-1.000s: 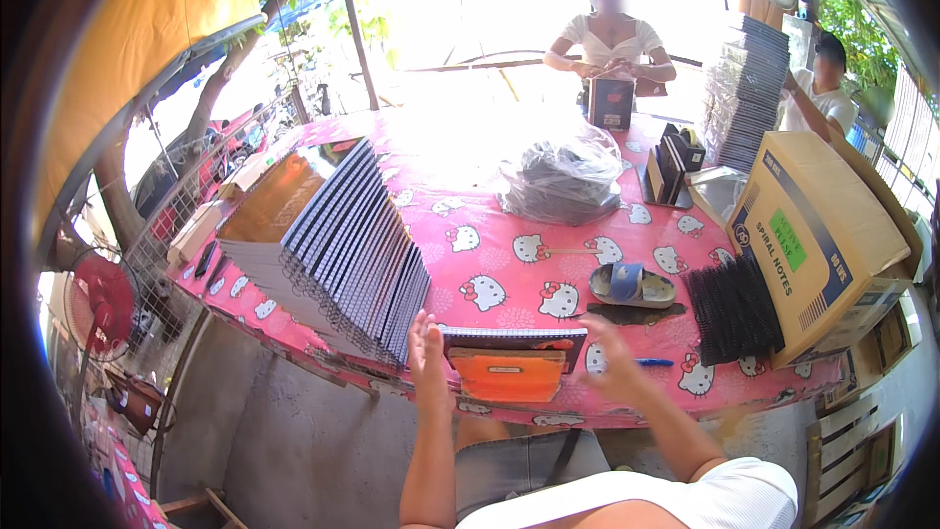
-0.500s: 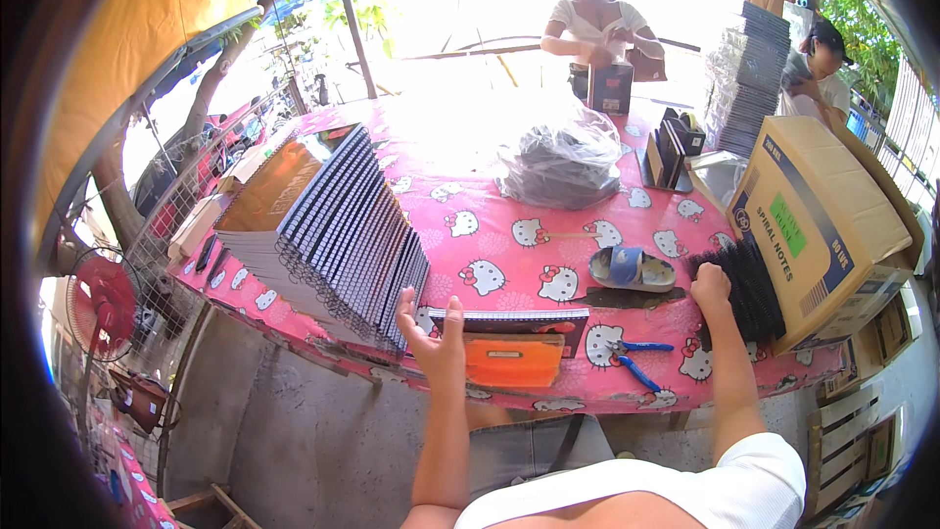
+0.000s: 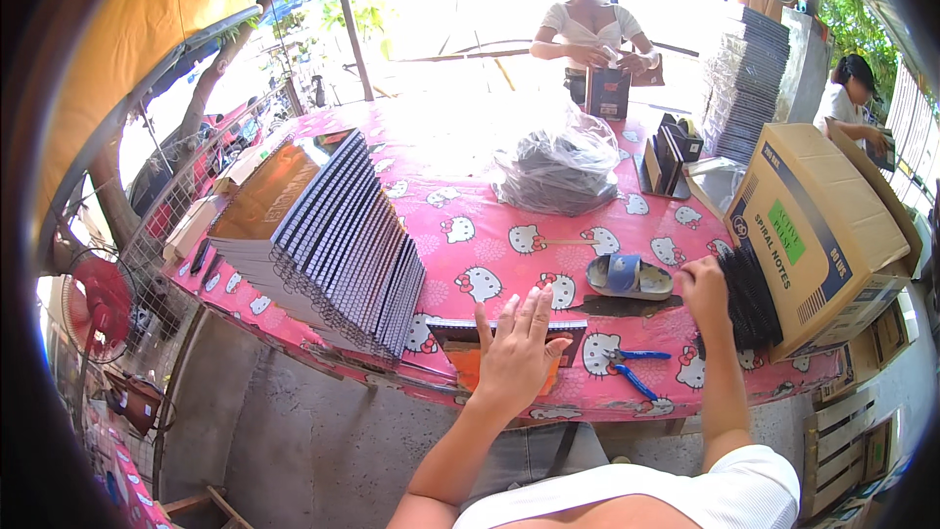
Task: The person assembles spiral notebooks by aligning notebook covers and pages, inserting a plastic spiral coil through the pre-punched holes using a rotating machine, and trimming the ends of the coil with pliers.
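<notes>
My left hand (image 3: 519,353) lies spread over a dark notebook (image 3: 452,332) and an orange cover piece (image 3: 468,368) near the table's front edge, covering much of both. Its fingers are apart and it holds nothing. My right hand (image 3: 707,292) is closed, fingers curled, beside a pile of black spiral coils (image 3: 752,299). Whatever is in that hand, if anything, cannot be made out. Between the hands lie cutting pliers with blue handles (image 3: 641,372), jaws towards the notebook. Behind them a blue and grey slide sandal (image 3: 632,277) rests by a dark flat strip (image 3: 627,306).
A tall stack of spiral notebooks (image 3: 343,245) stands at left. A carton (image 3: 822,235) stands at right behind the coils. Further back are a plastic bag of dark items (image 3: 558,171) and a wrapped stack (image 3: 749,83). A person (image 3: 592,29) handles a dark notebook across the table.
My left hand has moved right, from beside the notebook stack onto the notebook and orange piece. My right hand has shifted slightly left, off the coils. The people behind have shifted.
</notes>
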A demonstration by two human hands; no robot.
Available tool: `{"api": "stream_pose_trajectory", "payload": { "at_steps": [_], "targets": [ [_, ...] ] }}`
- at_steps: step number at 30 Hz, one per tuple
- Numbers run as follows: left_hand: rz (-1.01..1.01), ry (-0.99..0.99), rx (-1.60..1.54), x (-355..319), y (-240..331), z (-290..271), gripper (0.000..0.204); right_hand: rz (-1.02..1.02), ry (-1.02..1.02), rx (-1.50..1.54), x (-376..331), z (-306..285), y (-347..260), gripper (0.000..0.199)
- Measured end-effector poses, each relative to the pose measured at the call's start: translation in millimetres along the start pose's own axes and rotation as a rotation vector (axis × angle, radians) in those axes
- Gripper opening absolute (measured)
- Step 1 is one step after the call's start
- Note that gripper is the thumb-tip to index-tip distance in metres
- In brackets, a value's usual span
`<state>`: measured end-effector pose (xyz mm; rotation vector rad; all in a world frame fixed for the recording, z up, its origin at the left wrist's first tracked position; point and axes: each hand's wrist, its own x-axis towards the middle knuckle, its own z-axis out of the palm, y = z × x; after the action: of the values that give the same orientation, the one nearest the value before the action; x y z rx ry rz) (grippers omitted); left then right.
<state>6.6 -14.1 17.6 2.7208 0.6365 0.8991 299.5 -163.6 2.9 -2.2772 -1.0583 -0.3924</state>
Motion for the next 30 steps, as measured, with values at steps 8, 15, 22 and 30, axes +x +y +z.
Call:
{"api": "stream_pose_trajectory", "payload": {
  "at_steps": [8,15,22,30],
  "targets": [
    [0.027,0.332,-0.219,7,1,-6,0.015,-0.226,-0.173,0.545,-46,-5,-125,0.018],
    [-0.077,0.187,-0.293,6,2,-8,0.015,-0.058,-0.342,0.786,-49,5,-144,0.021],
    [-0.091,0.238,-0.282,5,0,-2,0.019,-0.101,-0.275,0.809,-43,7,-136,0.021],
    [-0.094,0.237,-0.254,5,2,0,0.023,0.028,-0.351,0.997,-47,4,-138,0.012]
  ]
}}
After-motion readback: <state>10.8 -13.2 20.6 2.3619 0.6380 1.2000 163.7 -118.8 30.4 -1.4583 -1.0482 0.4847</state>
